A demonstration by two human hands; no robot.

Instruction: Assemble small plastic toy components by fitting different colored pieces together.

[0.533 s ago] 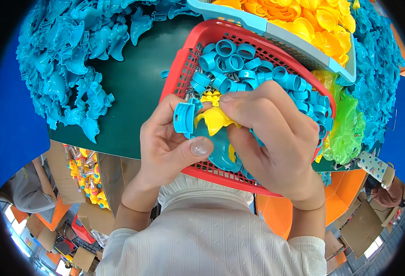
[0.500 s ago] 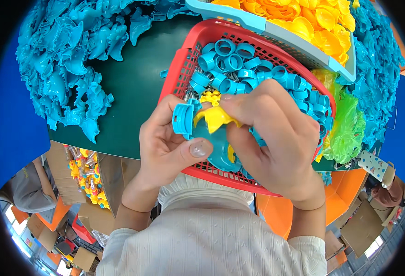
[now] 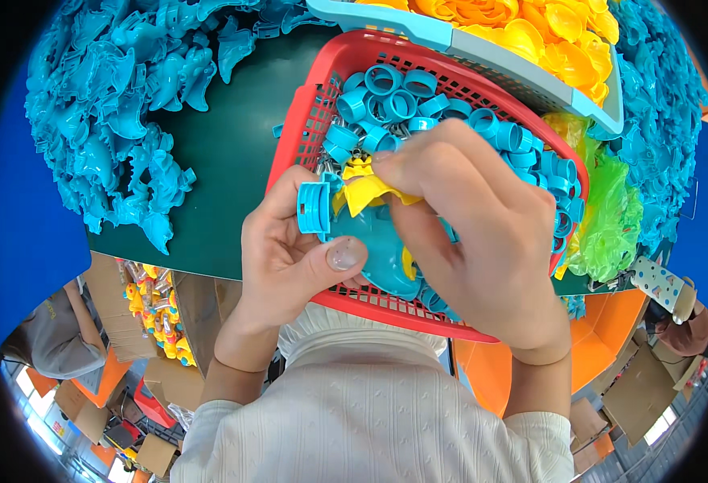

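Note:
My left hand point(image 3: 277, 262) is closed around a glossy blue plastic shell point(image 3: 382, 245), its thumb lying along the near side. At the shell's left end sticks out a ribbed blue collar point(image 3: 314, 211). My right hand point(image 3: 483, 221) pinches a yellow plastic piece point(image 3: 368, 191) with pointed edges against the top of the shell. Another bit of yellow point(image 3: 409, 264) shows at the shell's lower right. Both hands are over a red basket point(image 3: 287, 149) holding many blue rings point(image 3: 400, 105) and some small metal parts. My fingers partly hide where yellow and blue meet.
Blue molded shells point(image 3: 129, 113) are heaped at the left, with another blue heap point(image 3: 656, 105) at the far right. Behind the red basket stands a light blue basket point(image 3: 426, 32) of yellow parts point(image 3: 563, 48). A green plastic bag point(image 3: 611, 213) lies at right. Other people sit beyond the table.
My right hand has shifted slightly up and left, and the yellow piece has tilted flatter against the shell. My left hand keeps its hold, while the view has moved slightly.

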